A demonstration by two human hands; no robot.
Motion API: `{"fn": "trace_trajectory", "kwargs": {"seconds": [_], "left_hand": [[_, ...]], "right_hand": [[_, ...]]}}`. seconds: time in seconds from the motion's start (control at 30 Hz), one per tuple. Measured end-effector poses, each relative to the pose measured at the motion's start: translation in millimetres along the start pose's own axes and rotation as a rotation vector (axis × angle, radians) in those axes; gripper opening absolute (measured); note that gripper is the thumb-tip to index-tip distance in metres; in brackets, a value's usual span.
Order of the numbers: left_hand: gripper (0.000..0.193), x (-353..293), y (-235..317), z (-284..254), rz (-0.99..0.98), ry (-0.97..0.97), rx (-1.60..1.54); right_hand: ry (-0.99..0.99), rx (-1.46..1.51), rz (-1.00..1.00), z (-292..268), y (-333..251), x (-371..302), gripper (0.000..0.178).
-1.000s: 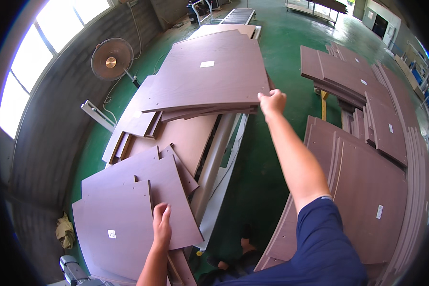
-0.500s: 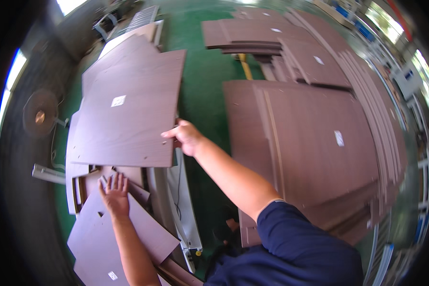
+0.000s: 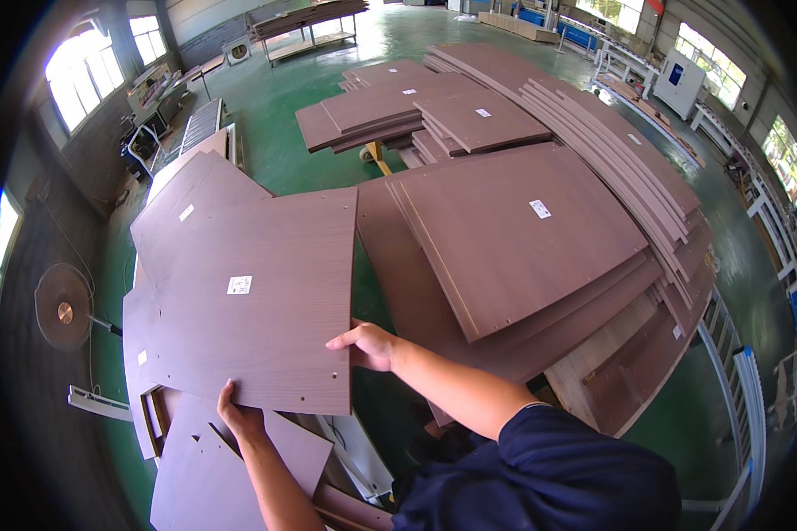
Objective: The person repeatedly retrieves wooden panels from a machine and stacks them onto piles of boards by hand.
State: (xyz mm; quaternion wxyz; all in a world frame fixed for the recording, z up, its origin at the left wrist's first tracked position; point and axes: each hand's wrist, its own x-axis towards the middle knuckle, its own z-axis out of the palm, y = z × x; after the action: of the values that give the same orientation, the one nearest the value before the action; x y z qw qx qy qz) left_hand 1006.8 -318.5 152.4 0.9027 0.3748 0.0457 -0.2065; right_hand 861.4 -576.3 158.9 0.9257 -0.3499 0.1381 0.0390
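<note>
A brown wood-grain panel with a white label and small drilled holes is held over a stack on the left. My right hand grips its right edge, the thumb on top and the fingers hidden beneath. At the near edge my left hand is closed, its thumb lying on the panel's face and its other fingers underneath. Below my left forearm lies a paler brown panel with a small dark notch. Beyond the held panel, another labelled panel rests on the same stack.
To the right spread large stacks of similar panels, with narrow strips along their far side. A wall fan stands at the left. An aluminium ladder lies at the right, and a panel-loaded rack stands far back.
My left hand, open below the panel before, now grips its near edge. The panel sits lower in view, still in my right hand. The view has tilted up and turned right.
</note>
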Motion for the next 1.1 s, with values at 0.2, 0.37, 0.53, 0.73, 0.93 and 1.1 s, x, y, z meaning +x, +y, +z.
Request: {"fn": "trace_trajectory", "kwargs": {"seconds": [0.2,0.37,0.53,0.73,0.93,1.1], "left_hand": [[0.035,-24.7,-19.4,9.3,-0.109,-0.137,0.023],[0.046,-38.4,-36.5,24.3,-0.111,-0.222,0.041],[0.041,-56.7,-27.0,58.2,-0.202,-0.205,-0.019],[0.033,-35.1,-28.8,40.5,-0.146,-0.090,-0.103],[0.019,-11.9,-18.5,13.1,-0.062,0.040,-0.197],[0.032,43.7,-11.4,15.9,0.043,0.139,-0.354]], "right_hand": [[0.070,0.208,-0.091,-18.8,21.2,-75.0,0.057],[0.077,0.198,-0.194,-17.1,18.5,-123.5,0.060],[0.164,0.161,-0.190,-12.6,5.1,-124.3,0.052],[0.104,0.085,-0.181,-10.2,-15.5,-85.9,0.059],[0.039,0.049,-0.050,-10.6,-23.9,-5.7,0.058],[0.024,-0.125,0.049,-2.0,-63.8,86.6,0.046]]}}
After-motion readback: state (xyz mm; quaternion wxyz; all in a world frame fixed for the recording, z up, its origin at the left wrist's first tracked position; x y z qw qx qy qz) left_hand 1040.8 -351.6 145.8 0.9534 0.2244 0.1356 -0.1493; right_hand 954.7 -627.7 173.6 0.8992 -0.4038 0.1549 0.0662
